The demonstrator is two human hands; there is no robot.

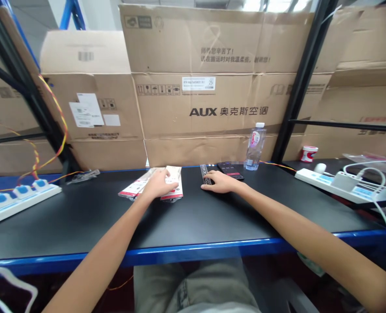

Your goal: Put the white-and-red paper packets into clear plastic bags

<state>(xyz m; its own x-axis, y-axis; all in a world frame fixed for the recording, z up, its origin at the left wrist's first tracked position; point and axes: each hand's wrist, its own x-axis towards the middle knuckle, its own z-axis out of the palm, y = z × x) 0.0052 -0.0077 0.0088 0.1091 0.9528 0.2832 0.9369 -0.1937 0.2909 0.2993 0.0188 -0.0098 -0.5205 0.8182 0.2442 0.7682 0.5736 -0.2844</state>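
Observation:
My left hand [160, 184] lies over flat packets with its fingers and thumb apart. One white-and-red card packet [176, 175] in clear plastic is under its fingertips. Another such packet [132, 188] sticks out at the left, partly covered by the hand. My right hand [221, 181] rests on a narrow dark strip [203, 170] with pale lettering, thumb and fingers spread. Its fingers cover part of the strip, which lies flat on the black tabletop [193, 221]. Just behind that hand is a dark phone-like slab [231, 169] with small text on its face.
A clear water bottle [254, 148] stands at the back right. White power strips lie left [23, 198] and right [339, 184], with cables. A red-and-white tub [309, 153] sits at far right. Cardboard [212, 126] walls the back between black posts. The blue table edge [199, 254] runs in front.

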